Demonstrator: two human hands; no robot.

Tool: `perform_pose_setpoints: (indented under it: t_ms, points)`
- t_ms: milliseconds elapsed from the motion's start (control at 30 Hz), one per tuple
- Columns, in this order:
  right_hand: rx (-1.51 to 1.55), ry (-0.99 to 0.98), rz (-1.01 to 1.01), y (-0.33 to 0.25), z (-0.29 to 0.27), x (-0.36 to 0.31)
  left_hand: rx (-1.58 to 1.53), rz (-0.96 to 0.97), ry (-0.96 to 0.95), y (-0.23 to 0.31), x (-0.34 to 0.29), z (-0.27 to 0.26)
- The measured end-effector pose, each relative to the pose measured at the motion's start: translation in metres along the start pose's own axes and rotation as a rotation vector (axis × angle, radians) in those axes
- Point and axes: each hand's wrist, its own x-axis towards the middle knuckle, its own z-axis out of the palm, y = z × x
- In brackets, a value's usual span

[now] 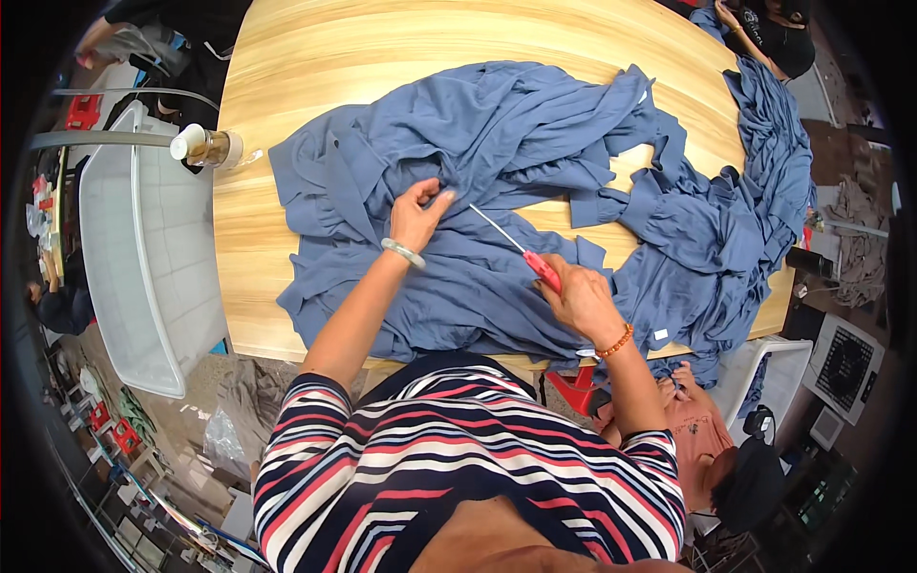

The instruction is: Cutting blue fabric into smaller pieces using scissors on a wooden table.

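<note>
Blue garments [382, 296] lie in a rumpled heap across the wooden table. My left hand [417, 218] rests over the middle of the heap, its thumb and fingertips pinching a fold of the blue cloth. A pale bangle circles that wrist. In my right hand [583, 304] is a red-handled tool [543, 271] with a long, thin metal shaft. The shaft slants up and left over the cloth, its tip close to my left fingertips. The tip is too small to make out. A beaded bracelet sits on my right wrist.
The wooden table [315, 48] shows bare around the heap. At its left edge lies a white-capped bottle [205, 146], beside a large white bin [143, 258]. More blue garments [774, 143] trail along the right edge. A person [688, 411] handles blue cloth at lower right; another [769, 38] is at upper right.
</note>
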Motion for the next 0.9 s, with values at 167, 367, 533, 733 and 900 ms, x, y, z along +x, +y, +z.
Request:
perform_pose_setpoints:
  t_ms: [167, 367, 533, 733, 900]
  points:
    - [0.021, 0.082, -0.061, -0.002, -0.008, 0.014, -0.276, -0.204, 0.217, 0.038, 0.027, 0.018]
    - [0.028, 0.114, -0.066, 0.0, -0.012, 0.029, -0.64, -0.381, 0.336, 0.045, 0.042, 0.025]
    - [-0.013, 0.061, -0.037, -0.002, -0.015, 0.033, -0.787, -0.253, 0.304, 0.017, 0.035, 0.005]
    - [-0.058, 0.036, -0.033, -0.004, -0.015, 0.036, -0.836, -0.163, 0.04, 0.02, 0.024, -0.005]
    - [-0.044, 0.014, -0.078, -0.009, -0.015, 0.04, -0.665, 0.013, 0.073, 0.012, 0.022, 0.0]
